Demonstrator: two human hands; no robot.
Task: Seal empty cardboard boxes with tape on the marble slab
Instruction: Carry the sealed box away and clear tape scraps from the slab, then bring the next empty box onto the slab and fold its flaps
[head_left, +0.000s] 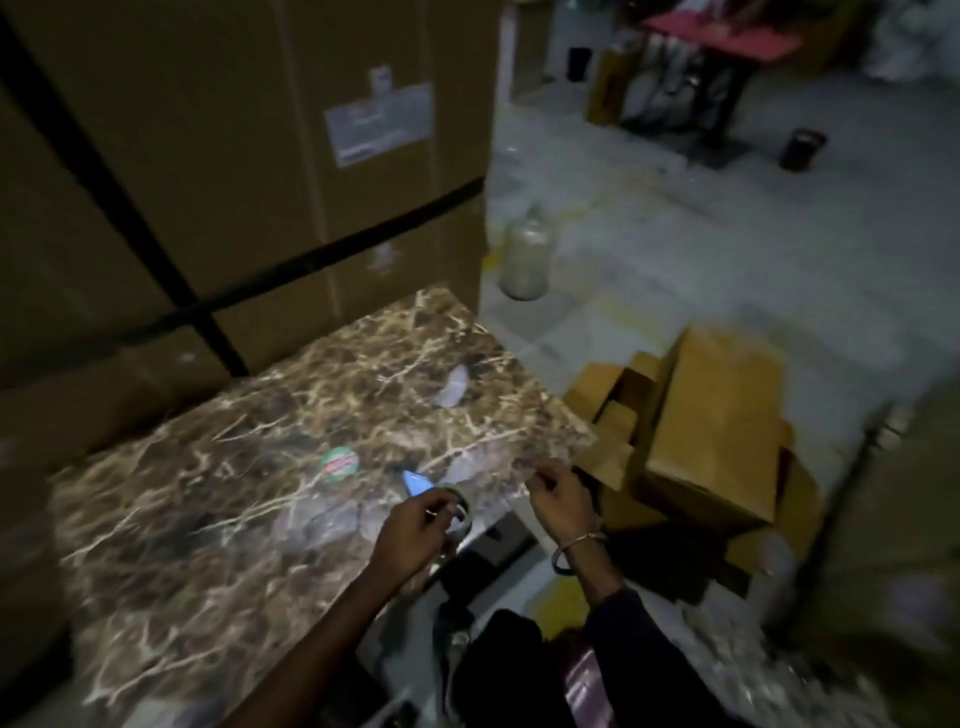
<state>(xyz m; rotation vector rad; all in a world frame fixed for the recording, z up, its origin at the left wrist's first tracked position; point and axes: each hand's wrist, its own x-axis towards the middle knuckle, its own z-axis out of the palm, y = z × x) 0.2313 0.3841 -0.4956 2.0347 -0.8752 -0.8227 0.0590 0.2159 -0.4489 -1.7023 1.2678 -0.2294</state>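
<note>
Nearest us, our dark sleeves reach over the marble counter (208, 493), which carries no box yet. The empty cardboard boxes (711, 431) lie heaped on the floor just right of it, well within reach. Our left hand (415, 525) grips the tape roll (460, 506) at the counter's near edge, while our right hand (561, 499) pinches what seems the clear tape end, likely drawn out ready for sealing. A blue cutter (418, 483) rests beside the roll.
</note>
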